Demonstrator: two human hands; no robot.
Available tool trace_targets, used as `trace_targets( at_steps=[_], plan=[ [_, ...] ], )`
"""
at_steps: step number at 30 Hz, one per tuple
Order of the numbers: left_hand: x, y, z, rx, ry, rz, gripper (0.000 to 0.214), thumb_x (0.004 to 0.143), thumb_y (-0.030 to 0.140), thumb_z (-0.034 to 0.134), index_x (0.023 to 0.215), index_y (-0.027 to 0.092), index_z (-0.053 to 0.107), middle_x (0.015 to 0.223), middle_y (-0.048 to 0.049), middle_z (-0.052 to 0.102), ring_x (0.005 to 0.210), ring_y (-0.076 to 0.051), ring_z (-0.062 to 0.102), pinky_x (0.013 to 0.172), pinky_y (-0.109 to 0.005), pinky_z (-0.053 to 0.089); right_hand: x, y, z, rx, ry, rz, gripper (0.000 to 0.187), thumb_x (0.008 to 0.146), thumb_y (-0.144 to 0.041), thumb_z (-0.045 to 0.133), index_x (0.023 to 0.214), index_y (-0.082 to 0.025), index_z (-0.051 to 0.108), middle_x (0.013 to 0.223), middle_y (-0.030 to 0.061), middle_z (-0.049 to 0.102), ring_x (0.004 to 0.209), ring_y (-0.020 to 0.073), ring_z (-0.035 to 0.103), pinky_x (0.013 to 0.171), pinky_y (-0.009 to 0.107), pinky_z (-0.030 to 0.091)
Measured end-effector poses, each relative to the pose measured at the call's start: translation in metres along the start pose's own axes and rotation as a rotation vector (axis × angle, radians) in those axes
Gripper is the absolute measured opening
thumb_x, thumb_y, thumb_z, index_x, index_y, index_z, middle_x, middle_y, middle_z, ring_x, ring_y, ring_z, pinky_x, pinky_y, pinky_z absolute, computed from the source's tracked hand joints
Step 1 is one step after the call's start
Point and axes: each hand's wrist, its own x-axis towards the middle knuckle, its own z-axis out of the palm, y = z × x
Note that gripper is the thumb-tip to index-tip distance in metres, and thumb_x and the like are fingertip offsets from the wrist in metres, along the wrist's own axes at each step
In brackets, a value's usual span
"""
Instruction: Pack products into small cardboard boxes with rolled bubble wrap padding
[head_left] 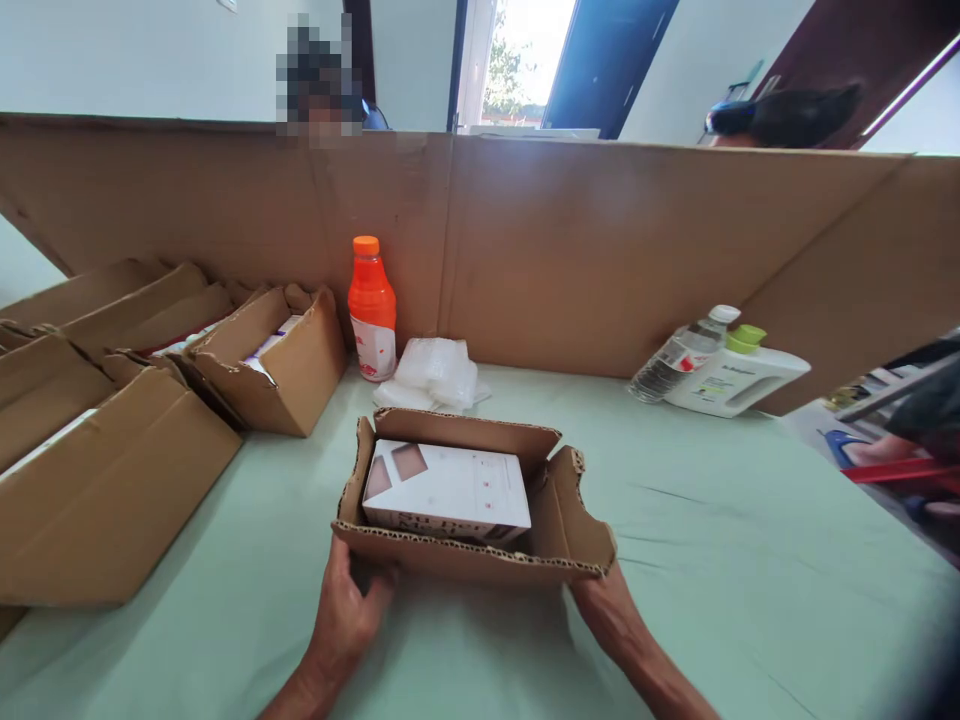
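An open cardboard box is in the middle, over the green cloth, with a white printed carton lying inside it on the left. At its left front corner my left hand grips it, thumb showing below the front wall and the other fingers mostly hidden. My right hand holds the right end from beneath; its fingers are out of sight behind the cardboard.
Several open cardboard boxes crowd the left side, some with packages inside. Behind stand an orange-capped bottle and folded bubble wrap. A clear bottle leans on a white jug before a cardboard wall. People are partly visible beyond it.
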Motion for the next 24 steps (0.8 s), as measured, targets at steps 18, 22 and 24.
trace_targets(
  at_steps=[18, 22, 24],
  plan=[
    [-0.014, -0.020, 0.012, 0.197, 0.149, 0.078, 0.068, 0.089, 0.052, 0.058, 0.148, 0.020, 0.047, 0.146, -0.0177, 0.053, 0.146, -0.039, 0.040, 0.123, -0.059, 0.027, 0.274, -0.082, 0.090, -0.841, -0.095, -0.703, 0.016, 0.086, -0.017, 0.064, 0.098, -0.019, 0.074, 0.129, 0.0122, 0.070, 0.127, 0.0326, 0.057, 0.102, 0.051, 0.042],
    [-0.015, -0.021, 0.010, 0.114, 0.120, 0.040, 0.071, 0.088, 0.051, 0.060, 0.149, 0.017, 0.044, 0.140, -0.0198, 0.057, 0.140, -0.039, 0.047, 0.120, -0.057, 0.034, 0.266, -0.094, 0.052, -0.579, 0.211, -0.699, 0.019, 0.092, -0.024, 0.055, 0.096, -0.021, 0.073, 0.112, 0.0074, 0.076, 0.106, 0.0247, 0.067, 0.093, 0.041, 0.047],
    [-0.014, -0.021, 0.010, 0.089, 0.117, 0.037, 0.070, 0.088, 0.050, 0.060, 0.148, 0.016, 0.045, 0.140, -0.0201, 0.057, 0.140, -0.039, 0.048, 0.120, -0.057, 0.034, 0.252, -0.097, 0.019, -0.472, 0.304, -0.648, 0.021, 0.092, -0.030, 0.054, 0.095, -0.021, 0.072, 0.100, 0.0055, 0.077, 0.092, 0.0219, 0.069, 0.086, 0.036, 0.050]
  ],
)
